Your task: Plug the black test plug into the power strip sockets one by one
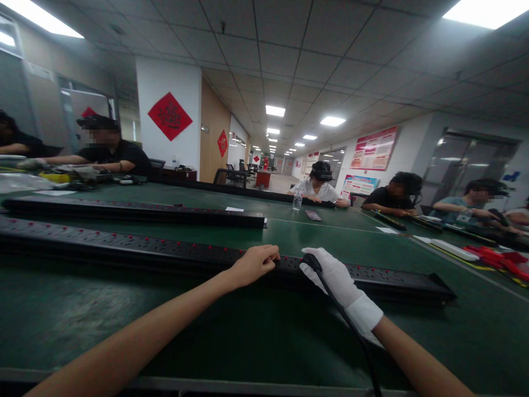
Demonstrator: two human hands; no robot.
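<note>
Fingers, left hand (254, 263): bare, curled down onto the top of the long black power strip (173, 252), resting on it and steadying it rather than wrapped around it.
Fingers, right hand (330, 273): in a white glove, closed around a black plug (308, 259) pressed against the strip's top face; its black cable (351, 325) trails back toward the camera.
Power strip: lies across the green surface (264, 331), close to the near edge, with red dots along its row of sockets.
Progress: judging by the plug's position, it sits at or in a socket partway along the strip; whether it is fully seated is unclear.
Hidden: the plug's prongs and the socket beneath are covered by the glove; the cable runs out of view at the bottom.
Nearby: a second power strip (136, 210) lies farther back; other people sit around the surface, well apart.
</note>
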